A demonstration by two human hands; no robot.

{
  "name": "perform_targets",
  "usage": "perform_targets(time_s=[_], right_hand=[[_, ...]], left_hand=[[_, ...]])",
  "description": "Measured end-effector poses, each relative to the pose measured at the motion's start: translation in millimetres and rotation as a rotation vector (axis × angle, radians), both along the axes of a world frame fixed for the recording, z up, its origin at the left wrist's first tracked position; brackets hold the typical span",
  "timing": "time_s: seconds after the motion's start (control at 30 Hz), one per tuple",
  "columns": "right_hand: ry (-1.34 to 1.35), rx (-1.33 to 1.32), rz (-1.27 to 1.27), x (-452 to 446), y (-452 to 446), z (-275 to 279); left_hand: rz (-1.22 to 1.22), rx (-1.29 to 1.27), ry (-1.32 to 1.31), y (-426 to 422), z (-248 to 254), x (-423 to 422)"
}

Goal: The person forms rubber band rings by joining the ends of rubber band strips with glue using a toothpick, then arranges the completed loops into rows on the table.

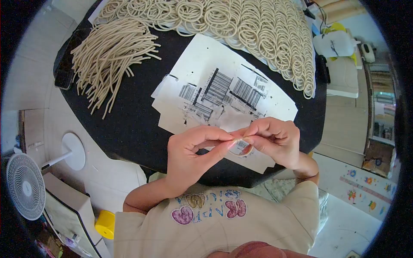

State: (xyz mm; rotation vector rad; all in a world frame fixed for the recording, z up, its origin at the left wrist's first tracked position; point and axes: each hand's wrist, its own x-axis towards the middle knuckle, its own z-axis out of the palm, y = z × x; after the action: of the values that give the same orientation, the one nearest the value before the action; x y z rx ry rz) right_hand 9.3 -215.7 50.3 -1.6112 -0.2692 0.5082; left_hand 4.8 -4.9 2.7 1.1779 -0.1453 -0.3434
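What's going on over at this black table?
A person is pinching a small beige ring between the fingers of both hands, the left hand and the right hand meeting at its top. They hold it above the near part of a white printed sheet on the black table. Beyond the sheet lie many overlapping beige rings, and to the left is a pile of straight beige cords.
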Motion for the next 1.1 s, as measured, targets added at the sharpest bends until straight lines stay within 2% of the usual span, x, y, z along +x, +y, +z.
perform_targets(time_s=[0.8, 1.1], right_hand=[[-0.006, -0.037, 0.002, -0.8, 3.3, 0.2], [-0.005, -0.022, -0.019, -2.1, 5.1, -2.3]], left_hand=[[0.024, 0.012, -0.008, -0.5, -2.0, -0.8], [0.009, -0.012, 0.068, 0.7, 2.8, 1.7]])
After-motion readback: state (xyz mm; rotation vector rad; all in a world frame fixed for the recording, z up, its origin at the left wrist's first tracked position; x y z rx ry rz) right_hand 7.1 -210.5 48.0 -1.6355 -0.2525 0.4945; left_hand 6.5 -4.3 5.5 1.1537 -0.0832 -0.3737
